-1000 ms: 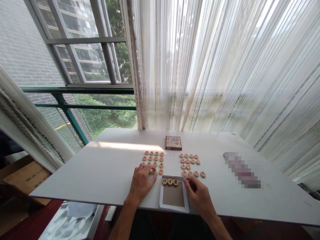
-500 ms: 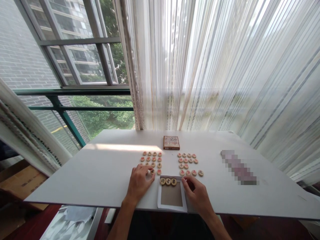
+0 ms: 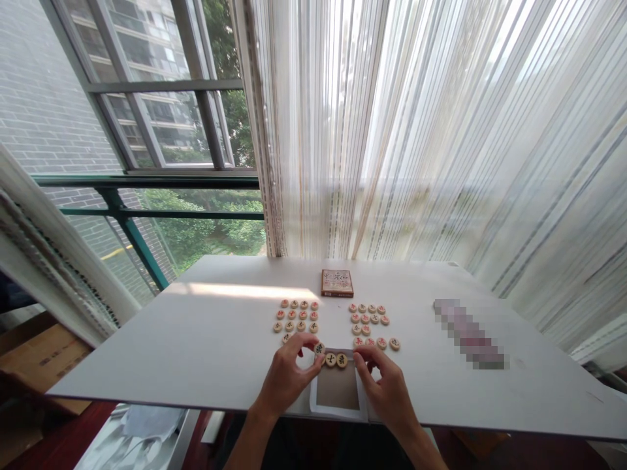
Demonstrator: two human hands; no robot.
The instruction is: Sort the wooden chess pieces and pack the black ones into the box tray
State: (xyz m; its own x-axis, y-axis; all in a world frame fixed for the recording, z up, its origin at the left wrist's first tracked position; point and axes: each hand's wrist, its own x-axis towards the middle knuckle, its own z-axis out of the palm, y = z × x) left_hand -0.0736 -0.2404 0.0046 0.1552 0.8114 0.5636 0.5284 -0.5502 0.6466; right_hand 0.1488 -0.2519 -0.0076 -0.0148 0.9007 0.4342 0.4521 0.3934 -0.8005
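Note:
Between thumb and fingers, my left hand (image 3: 289,372) pinches a round wooden xiangqi piece (image 3: 319,349) with a black character. It is over the far left corner of the white open box (image 3: 337,411). In the box's far row lie more xiangqi pieces, a middle one (image 3: 331,360) and a right one (image 3: 341,360); the held piece partly covers one at the left. My right hand (image 3: 385,378) has its fingertips closed on the box's far right corner. Rows of loose pieces, red and black, are laid out left (image 3: 290,325) and right (image 3: 365,319) beyond the box.
The printed box lid (image 3: 337,283) lies farther back on the white table (image 3: 210,352). A blurred-out pinkish object (image 3: 470,333) is at the right. Behind the table hang striped sheer curtains (image 3: 416,130), with an open-air railing (image 3: 196,185) at the left.
My left hand has lifted a black-marked piece from the left group's nearest row and carried it right, over the box's corner. My right hand stays at the box's far right corner.

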